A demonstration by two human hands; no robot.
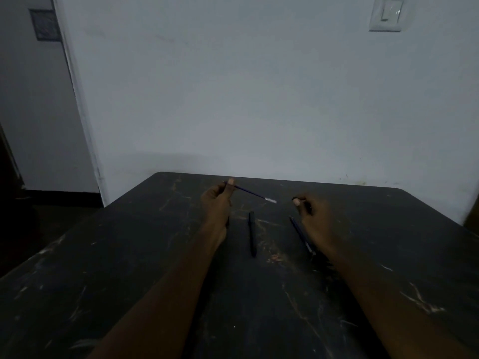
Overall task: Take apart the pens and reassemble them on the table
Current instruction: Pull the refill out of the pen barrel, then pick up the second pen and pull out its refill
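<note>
the left hand (216,200) pinches a thin blue refill (250,192) in its fingers (230,182), pale tip pointing toward 4 o'clock, above the dark worktop (129,255). at its 3 o'clock the right hand (315,211) curls its fingers round a small dark piece (295,198). a black pen (252,234) lies between the wrists, a second pen (300,233) at the right wrist's 9 o'clock.

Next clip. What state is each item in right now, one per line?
Left hand: pinches one end of the refill.
Refill: bare, outside any barrel, tilted.
Right hand: pinches a small dark piece, too dim to identify.
Black pen: lying on the table between the hands, untouched.
Blue pen: lying on the table, partly hidden by the right hand.
</note>
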